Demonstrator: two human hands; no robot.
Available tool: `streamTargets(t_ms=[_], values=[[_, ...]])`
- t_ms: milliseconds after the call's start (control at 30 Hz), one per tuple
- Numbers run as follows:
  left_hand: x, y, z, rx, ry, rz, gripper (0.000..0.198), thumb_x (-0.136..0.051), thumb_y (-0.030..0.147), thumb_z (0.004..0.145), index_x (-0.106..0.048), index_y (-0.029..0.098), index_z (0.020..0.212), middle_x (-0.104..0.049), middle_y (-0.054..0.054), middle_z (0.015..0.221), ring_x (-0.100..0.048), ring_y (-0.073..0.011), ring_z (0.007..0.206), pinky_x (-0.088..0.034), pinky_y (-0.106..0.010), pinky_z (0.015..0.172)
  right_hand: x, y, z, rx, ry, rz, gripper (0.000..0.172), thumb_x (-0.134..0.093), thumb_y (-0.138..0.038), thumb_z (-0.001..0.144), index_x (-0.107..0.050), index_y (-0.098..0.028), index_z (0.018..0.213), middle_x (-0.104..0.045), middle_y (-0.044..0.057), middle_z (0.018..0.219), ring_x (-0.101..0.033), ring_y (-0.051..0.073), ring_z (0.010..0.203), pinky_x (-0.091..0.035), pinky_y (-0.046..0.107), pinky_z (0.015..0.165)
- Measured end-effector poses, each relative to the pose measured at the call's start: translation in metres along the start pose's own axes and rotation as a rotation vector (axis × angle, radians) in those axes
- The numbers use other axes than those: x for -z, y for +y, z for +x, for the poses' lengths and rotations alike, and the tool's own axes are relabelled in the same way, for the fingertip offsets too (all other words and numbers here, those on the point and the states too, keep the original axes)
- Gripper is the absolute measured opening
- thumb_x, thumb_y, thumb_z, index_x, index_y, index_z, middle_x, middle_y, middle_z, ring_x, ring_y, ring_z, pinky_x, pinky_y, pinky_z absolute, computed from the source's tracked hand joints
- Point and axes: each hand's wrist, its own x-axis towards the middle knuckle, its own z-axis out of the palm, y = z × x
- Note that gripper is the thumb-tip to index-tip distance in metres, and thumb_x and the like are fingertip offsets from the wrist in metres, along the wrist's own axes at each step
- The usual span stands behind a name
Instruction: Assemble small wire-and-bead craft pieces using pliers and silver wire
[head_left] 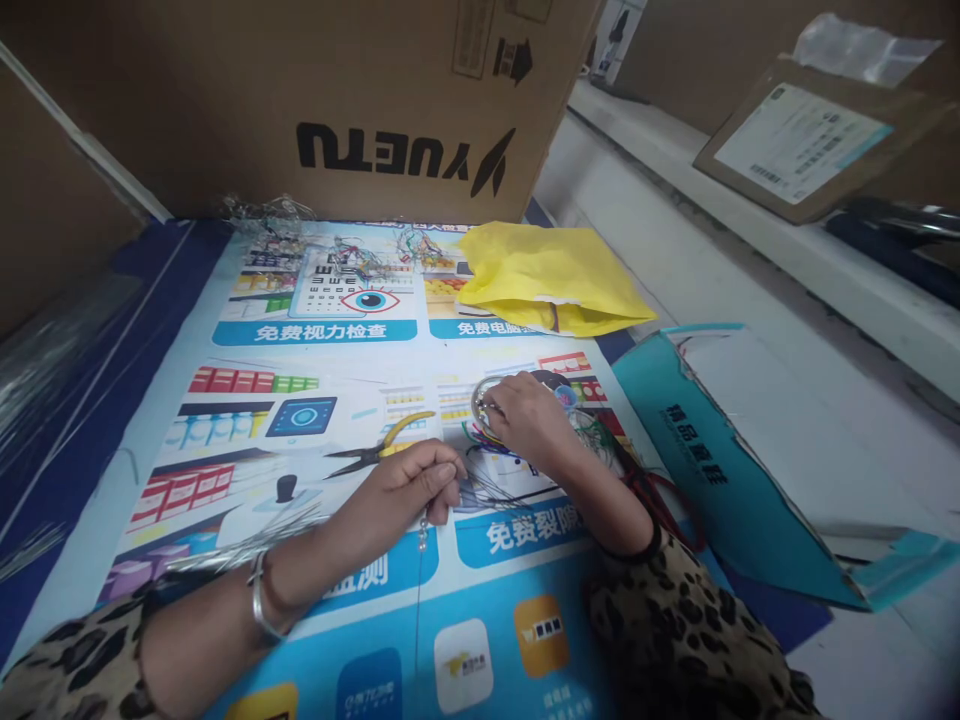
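My left hand (420,480) is closed, and a short strand of clear beads (423,535) on a thin wire hangs below its fingers. Beside it lie pliers (367,457) with yellow handles, jaws pointing left, partly hidden by the hand. My right hand (525,415) is bent down with its fingertips pinched together at the edge of a small round dish (478,402). What those fingers hold is too small to make out. Between the hands lies a bundle of thin dark wires (491,488), with coloured strands (480,438) near the dish.
A yellow pouch (551,275) lies at the back right of the printed sheet. Tangled wires (356,258) sit farther back, before a large cardboard box (337,90). A teal carton (720,470) stands at right. Straight silver wires (247,535) lie by my left forearm.
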Motion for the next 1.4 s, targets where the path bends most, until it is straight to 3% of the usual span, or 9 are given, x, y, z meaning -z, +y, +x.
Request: streamTargets(t_ms=[133, 233, 333, 400, 533, 667, 867, 1400], values=[[0.000, 0.002, -0.001, -0.009, -0.002, 0.015, 0.023, -0.048, 0.038, 0.085, -0.053, 0.016, 0.088, -0.057, 0.001, 0.068, -0.050, -0.0075, 0.054, -0.038, -0.022, 0.055, 0.010, 0.002, -0.002, -0.128, 0.204, 0.180, 0.007, -0.052, -0.015, 0.074, -0.059, -0.016, 0.073, -0.060, 0.007, 0.073, -0.050, 0.020, 0.076, -0.038, 0.033, 0.073], [0.000, 0.003, -0.001, -0.011, -0.003, 0.025, 0.024, -0.048, 0.039, 0.086, -0.053, 0.016, 0.088, -0.057, 0.001, 0.068, -0.050, -0.0078, 0.055, -0.038, -0.022, 0.056, 0.025, -0.003, -0.008, -0.294, 0.283, 0.623, 0.002, -0.054, -0.018, 0.073, -0.056, -0.019, 0.072, -0.055, 0.001, 0.067, -0.048, 0.014, 0.065, -0.038, 0.028, 0.062], [0.000, 0.003, -0.001, -0.017, -0.008, 0.003, 0.024, -0.048, 0.039, 0.086, -0.053, 0.016, 0.088, -0.057, 0.001, 0.067, -0.050, -0.0081, 0.055, -0.038, -0.023, 0.056, 0.033, -0.013, -0.016, -0.372, 0.206, 1.169, 0.005, -0.054, -0.024, 0.077, -0.055, -0.019, 0.076, -0.050, -0.002, 0.065, -0.043, 0.010, 0.058, -0.034, 0.024, 0.053], [0.000, 0.003, -0.001, -0.018, -0.007, -0.021, 0.024, -0.048, 0.040, 0.085, -0.053, 0.016, 0.087, -0.057, 0.001, 0.066, -0.049, -0.0084, 0.054, -0.039, -0.023, 0.055, 0.033, -0.022, -0.020, -0.384, 0.157, 1.400, 0.007, -0.056, -0.025, 0.077, -0.054, -0.019, 0.075, -0.047, -0.003, 0.062, -0.039, 0.009, 0.055, -0.031, 0.024, 0.051], [0.000, 0.006, -0.002, -0.020, -0.012, 0.000, 0.026, -0.048, 0.041, 0.085, -0.052, 0.015, 0.085, -0.057, 0.001, 0.066, -0.049, -0.0086, 0.054, -0.038, -0.022, 0.053, 0.030, -0.036, -0.022, -0.405, 0.069, 1.688, 0.012, -0.056, -0.026, 0.076, -0.052, -0.018, 0.068, -0.047, -0.003, 0.060, -0.035, 0.008, 0.050, -0.027, 0.023, 0.048], [0.000, 0.008, -0.005, -0.040, -0.039, 0.048, 0.027, -0.045, 0.042, 0.087, -0.052, 0.015, 0.086, -0.058, 0.001, 0.062, -0.051, -0.0086, 0.051, -0.038, -0.021, 0.051, 0.024, -0.046, -0.022, -0.523, -0.036, 1.938, 0.015, -0.054, -0.030, 0.076, -0.049, -0.018, 0.067, -0.045, -0.003, 0.060, -0.035, 0.008, 0.050, -0.022, 0.022, 0.044], [-0.001, 0.012, -0.008, -0.020, -0.093, 0.052, 0.027, -0.041, 0.041, 0.089, -0.050, 0.016, 0.083, -0.057, 0.003, 0.054, -0.048, -0.0072, 0.044, -0.036, -0.019, 0.045, 0.012, -0.060, -0.024, -0.617, -0.189, 2.104, 0.015, -0.055, -0.031, 0.074, -0.047, -0.019, 0.069, -0.046, -0.003, 0.059, -0.035, 0.008, 0.049, -0.021, 0.021, 0.043], [-0.001, 0.012, -0.008, 0.043, -0.072, 0.068, 0.030, -0.043, 0.044, 0.087, -0.051, 0.016, 0.079, -0.054, 0.003, 0.048, -0.044, -0.0067, 0.038, -0.037, -0.017, 0.040, 0.003, -0.059, -0.025, -0.587, -0.232, 2.123, 0.012, -0.058, -0.027, 0.072, -0.054, -0.016, 0.069, -0.050, -0.002, 0.058, -0.041, 0.008, 0.050, -0.025, 0.021, 0.045]])
